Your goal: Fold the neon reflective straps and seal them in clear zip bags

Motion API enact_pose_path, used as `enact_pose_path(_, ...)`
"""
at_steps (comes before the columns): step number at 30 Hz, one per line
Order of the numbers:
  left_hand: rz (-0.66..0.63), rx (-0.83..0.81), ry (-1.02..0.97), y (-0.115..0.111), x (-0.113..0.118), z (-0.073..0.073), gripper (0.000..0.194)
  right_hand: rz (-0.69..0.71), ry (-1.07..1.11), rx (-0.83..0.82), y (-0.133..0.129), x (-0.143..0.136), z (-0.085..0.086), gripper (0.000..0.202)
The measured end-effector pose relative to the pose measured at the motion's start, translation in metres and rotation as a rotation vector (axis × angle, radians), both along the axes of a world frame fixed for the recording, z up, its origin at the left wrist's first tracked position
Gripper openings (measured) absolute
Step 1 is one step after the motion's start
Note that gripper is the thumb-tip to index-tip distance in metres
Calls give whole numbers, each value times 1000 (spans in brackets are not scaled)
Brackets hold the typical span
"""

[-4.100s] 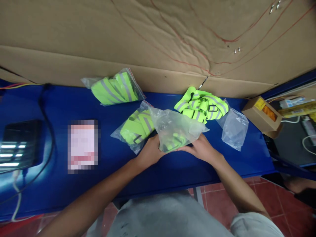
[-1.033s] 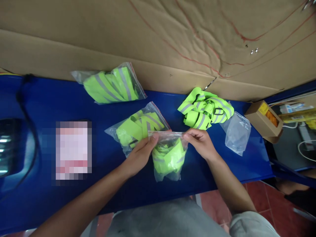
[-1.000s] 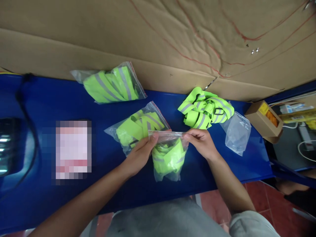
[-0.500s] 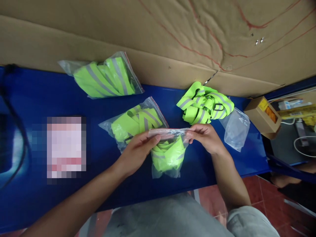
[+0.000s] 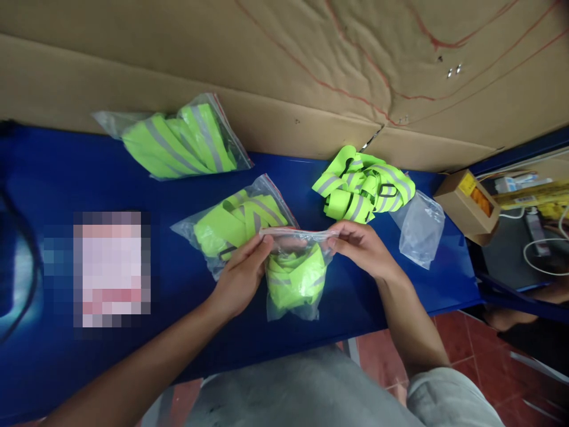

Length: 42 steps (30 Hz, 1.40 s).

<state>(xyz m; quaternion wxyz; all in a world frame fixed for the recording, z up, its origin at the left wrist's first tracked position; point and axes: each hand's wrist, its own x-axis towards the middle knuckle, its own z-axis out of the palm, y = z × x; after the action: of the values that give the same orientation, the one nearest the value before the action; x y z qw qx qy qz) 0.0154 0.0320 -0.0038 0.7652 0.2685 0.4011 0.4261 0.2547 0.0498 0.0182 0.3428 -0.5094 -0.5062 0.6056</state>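
A clear zip bag with a folded yellow-green reflective strap inside hangs between my hands over the blue table. My left hand pinches the bag's upper left corner, thumb on top. At the upper right corner, my right hand grips the zip edge between thumb and fingers. Just behind my left hand lies a second filled bag. A third filled bag rests farther back, by the cardboard. Loose reflective straps are heaped behind my right hand, beside an unfilled clear bag.
The blue table runs along a cardboard wall. A small brown box with orange contents stands at its right end. A blurred-out pale item and a dark cable are at the left. Another person's arm shows at far right.
My left hand has slid left along the bag's top edge to its corner, with the thumb now higher. The whole view has shifted slightly.
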Motion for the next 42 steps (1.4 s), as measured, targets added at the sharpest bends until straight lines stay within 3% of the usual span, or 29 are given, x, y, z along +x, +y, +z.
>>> enact_pose_path(5,-50,78,70,-2,-5,0,30,-74,-34,78,-2,-5,-6,25)
enact_pose_path(9,-79,216,215,-4,-5,-2,26,-27,-92,154,-2,-4,-7,20)
enact_pose_path(15,-91,195,239,-5,-4,-9,32,46,-133,164,-3,-5,-8,16)
enact_pose_path(21,-35,122,239,-6,-1,-4,39,14,-106,249,-4,-9,-12,13)
enact_pose_path(31,82,85,284,-7,7,3,43,34,-89,52,-2,-3,-12,21)
enact_pose_path(36,35,67,254,-7,5,-2,45,17,-167,106,-2,0,-10,24)
enact_pose_path(42,-39,142,280,-7,2,1,42,121,-163,133,-4,-4,-7,22)
